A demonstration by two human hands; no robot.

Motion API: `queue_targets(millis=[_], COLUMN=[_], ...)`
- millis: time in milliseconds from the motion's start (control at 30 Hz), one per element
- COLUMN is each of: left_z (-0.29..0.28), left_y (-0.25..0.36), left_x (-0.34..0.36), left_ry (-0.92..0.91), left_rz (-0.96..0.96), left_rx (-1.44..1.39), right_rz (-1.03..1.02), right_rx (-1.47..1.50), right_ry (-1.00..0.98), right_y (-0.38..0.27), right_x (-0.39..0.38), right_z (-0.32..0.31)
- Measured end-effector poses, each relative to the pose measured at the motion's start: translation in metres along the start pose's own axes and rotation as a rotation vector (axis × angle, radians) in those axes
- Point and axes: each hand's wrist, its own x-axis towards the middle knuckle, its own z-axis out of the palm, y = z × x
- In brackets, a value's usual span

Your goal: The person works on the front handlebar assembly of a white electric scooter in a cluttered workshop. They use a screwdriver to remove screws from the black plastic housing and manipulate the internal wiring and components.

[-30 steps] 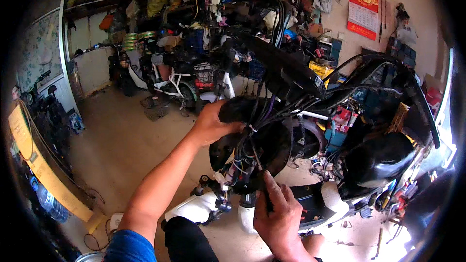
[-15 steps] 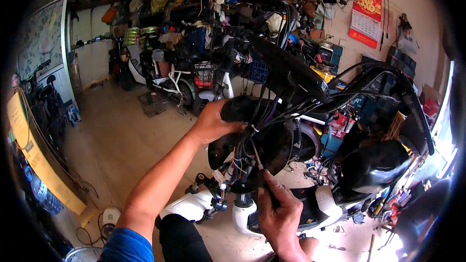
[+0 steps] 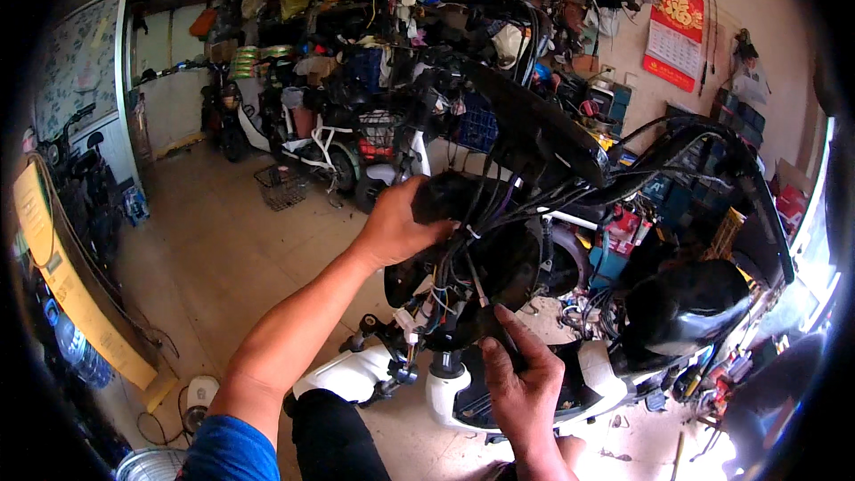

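Observation:
In front of me stands an electric scooter with its front opened up, its white lower body (image 3: 445,403) below. My left hand (image 3: 399,224) is closed round the edge of a rounded black housing (image 3: 441,198), thumb toward the cables. Between finger and thumb, my right hand (image 3: 527,385) grips a screwdriver (image 3: 499,331) by its dark handle. The metal shaft slants up and left into the housing; its tip is hard to make out among the parts. Loose coloured wires (image 3: 440,292) with pale connectors (image 3: 408,321) hang beside it. Black cables (image 3: 525,205) cross just above, bound by a white tie.
A black scooter seat (image 3: 690,303) lies to the right, near scattered tools (image 3: 704,374). Parked scooters (image 3: 325,156) and a wire basket (image 3: 280,187) stand behind. Crowded shelves fill the back wall, next to a red calendar (image 3: 675,36). A yellow board (image 3: 76,285) leans at left.
My right hand has shifted slightly down and right with the screwdriver, and its fingers have changed position on the handle. My left hand keeps its hold on the housing.

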Motion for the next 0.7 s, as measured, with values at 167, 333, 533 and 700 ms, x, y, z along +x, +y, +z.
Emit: queue_targets(millis=[167, 333, 533, 700], left_z=[0.003, 0.007, 0.009, 0.009], left_y=[0.000, 0.006, 0.010, 0.010], left_x=[-0.002, -0.003, -0.005, -0.005], left_ry=[0.088, 0.108, 0.130, 0.110], left_rz=[0.042, 0.029, 0.044, 0.006], left_rx=[0.086, 0.086, 0.053, 0.006], right_rz=[0.080, 0.247, 0.272, 0.181], right_rx=[0.081, 0.187, 0.193, 0.237], right_ry=[-0.013, 0.022, 0.021, -0.030], right_y=[-0.002, -0.017, -0.015, 0.008], right_x=[0.000, 0.000, 0.000, 0.001], right_z=[-0.001, 0.002, 0.000, -0.006])
